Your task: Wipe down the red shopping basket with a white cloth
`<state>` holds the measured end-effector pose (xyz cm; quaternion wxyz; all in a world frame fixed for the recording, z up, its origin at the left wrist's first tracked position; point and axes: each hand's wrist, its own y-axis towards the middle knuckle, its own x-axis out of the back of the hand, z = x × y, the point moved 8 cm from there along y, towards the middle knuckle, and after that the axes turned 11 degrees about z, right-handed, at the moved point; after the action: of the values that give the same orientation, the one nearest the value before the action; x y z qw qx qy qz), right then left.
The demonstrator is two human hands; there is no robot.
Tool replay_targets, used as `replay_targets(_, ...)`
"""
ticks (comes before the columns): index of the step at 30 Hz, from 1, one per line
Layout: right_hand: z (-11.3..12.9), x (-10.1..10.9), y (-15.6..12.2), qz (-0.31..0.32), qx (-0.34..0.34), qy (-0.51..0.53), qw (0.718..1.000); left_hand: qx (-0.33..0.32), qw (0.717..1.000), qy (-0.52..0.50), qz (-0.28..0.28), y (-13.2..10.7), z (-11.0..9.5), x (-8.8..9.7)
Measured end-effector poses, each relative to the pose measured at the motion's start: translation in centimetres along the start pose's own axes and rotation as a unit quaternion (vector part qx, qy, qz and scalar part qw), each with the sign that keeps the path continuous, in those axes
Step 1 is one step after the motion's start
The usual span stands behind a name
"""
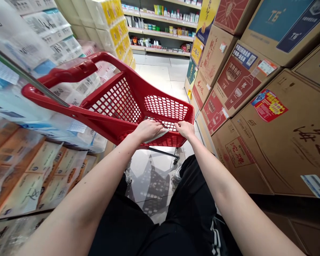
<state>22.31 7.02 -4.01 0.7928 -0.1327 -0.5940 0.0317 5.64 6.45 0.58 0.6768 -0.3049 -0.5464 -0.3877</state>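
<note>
I have the red shopping cart [104, 129] across the middle of my view, its handle toward the upper left and its basket end just right of centre. Both hands are at the near rim of the basket. I see the left hand [148, 130] laid palm-down with its fingers bent over the rim, closed on a pale cloth [158, 136] that shows beneath it against the red plastic; the palm side is hidden from me. The right hand [185, 129] is just beside it, near the corner of the basket, fingers hooked over the edge. The hands are apart from each other.

Below them, at centre, I see the floor tiles [146, 160] with the lattice shadow on them, a caster [176, 160] and dark trousers [130, 220] at the bottom. Stacked cartons [220, 80] fill the right side of my view. White plastic-wrapped packs [60, 44] rise at upper left, with orange packs [50, 174] at lower left. At top centre, shelves [168, 33] hold rows of small bottles and tubes.
</note>
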Motion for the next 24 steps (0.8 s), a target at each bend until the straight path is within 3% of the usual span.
replay_targets(4, 0.0, -0.1, 0.2, -0.001, 0.009, -0.004, 1.0, 0.055, 0.997, -0.043, 0.015, 0.2, 0.4, 0.2)
replay_targets(10, 0.1, 0.3, 0.4, -0.01, 0.006, -0.01, 1.0, 0.19, 0.972, -0.102, 0.092, 0.4, 2.4, -0.7)
replay_targets(12, 0.1, 0.3, 0.4, -0.004, 0.002, -0.011, 1.0, 0.177, 0.979, -0.082, 0.062, 0.0, 2.2, -0.2)
replay_targets(16, 0.1, 0.4, 0.4, -0.005, 0.004, -0.009, 1.0, 0.07, 0.997, -0.012, -0.044, -2.0, 1.0, 1.2)
replay_targets(19, 0.1, 0.4, 0.4, -0.006, 0.002, -0.008, 1.0, 0.015, 0.997, 0.018, -0.076, -3.9, 0.8, 1.3)
replay_targets(24, 0.3, 0.3, 0.5, 0.001, 0.003, -0.01, 1.0, 0.015, 0.995, 0.031, -0.094, -5.6, 1.3, 0.8)
